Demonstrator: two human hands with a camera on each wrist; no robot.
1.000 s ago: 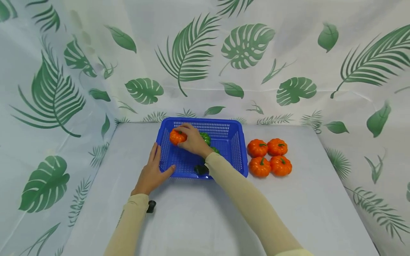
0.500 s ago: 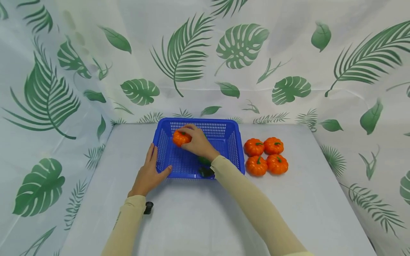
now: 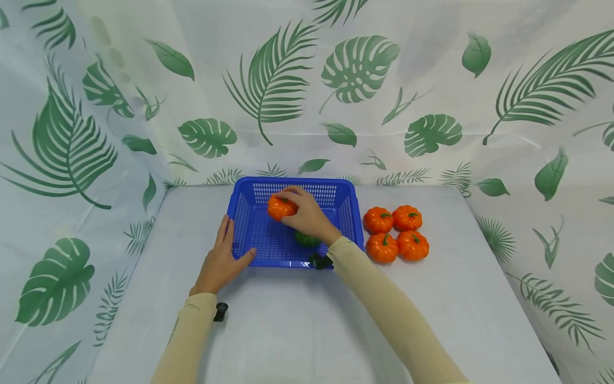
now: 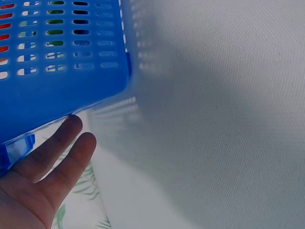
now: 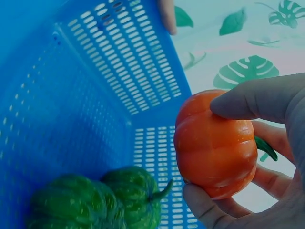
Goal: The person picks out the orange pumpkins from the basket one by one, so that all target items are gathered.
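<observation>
My right hand (image 3: 309, 216) grips a small orange pumpkin (image 3: 281, 208) above the blue plastic basket (image 3: 357, 224). In the right wrist view, thumb and fingertips hold the orange pumpkin (image 5: 214, 148) round its sides, its green stem toward the palm. Two green pumpkins lie in the basket there, one of them (image 5: 136, 191) with its stem showing. From the head, a green pumpkin (image 3: 307, 240) is partly hidden by the right hand. At the basket's left front corner is my left hand (image 3: 221, 264), fingers spread and fairly straight; its fingertips meet the basket's side (image 4: 62, 95).
Several orange pumpkins (image 3: 395, 233) stand grouped on the white table (image 3: 297, 325), just right of the basket. A leaf-patterned curtain (image 3: 288, 80) hangs behind and along both sides. Dark wrist cameras sit by each cuff.
My right hand has carried the orange pumpkin to the right within the basket area. The left hand stays at the basket's corner. The head view has turned slightly right.
</observation>
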